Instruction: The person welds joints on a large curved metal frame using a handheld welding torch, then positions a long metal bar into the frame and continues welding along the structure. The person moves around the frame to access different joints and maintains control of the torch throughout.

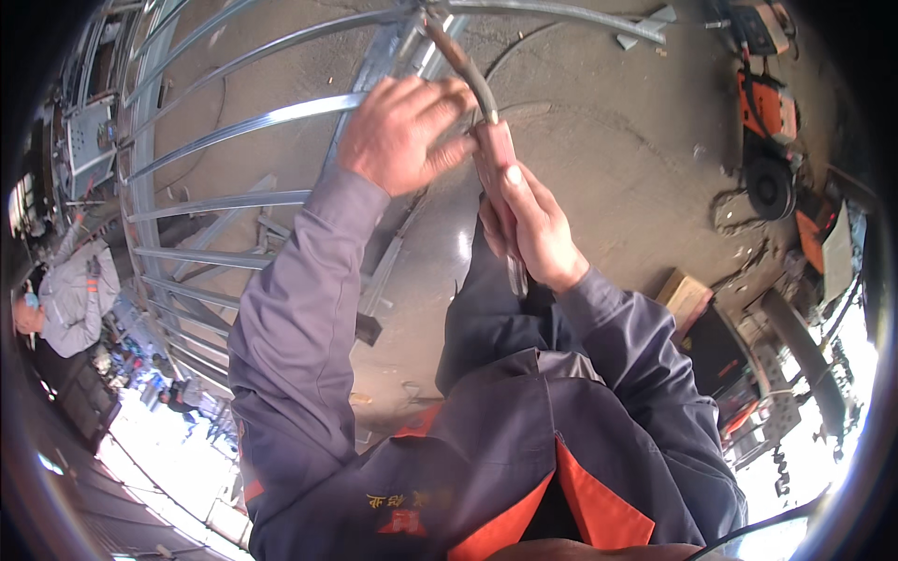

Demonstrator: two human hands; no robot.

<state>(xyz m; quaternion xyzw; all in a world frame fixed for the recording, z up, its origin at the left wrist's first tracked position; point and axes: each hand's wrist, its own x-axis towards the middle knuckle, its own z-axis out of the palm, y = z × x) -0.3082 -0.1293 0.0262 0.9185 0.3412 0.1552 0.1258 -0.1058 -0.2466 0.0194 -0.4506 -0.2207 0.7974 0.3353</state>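
I've got a scuffed brown-grey floor (627, 168) on my feed. On it I see an orange machine (769, 105) and black wheel (770, 184) at right, a flat metal offcut (660, 17) up top, loose metal strips (224, 220) left.

Jacket (500, 425): dark grey workwear, creased cloth, seam down the front.
Left sleeve (304, 299): long, grey with a faint purple cast, folds along forearm; small orange patch (253, 489) low on the outer edge.
Right sleeve (641, 341): long, same grey, wrinkled near elbow.
Neck opening: bright orange triangular panels (603, 505) flank a black gap.
Left chest: yellow lettering (402, 501) above a red-orange emblem (404, 525).
Trousers (477, 313): dark, near black.
Left hand (404, 136): bare.
Right hand (540, 224): bare.
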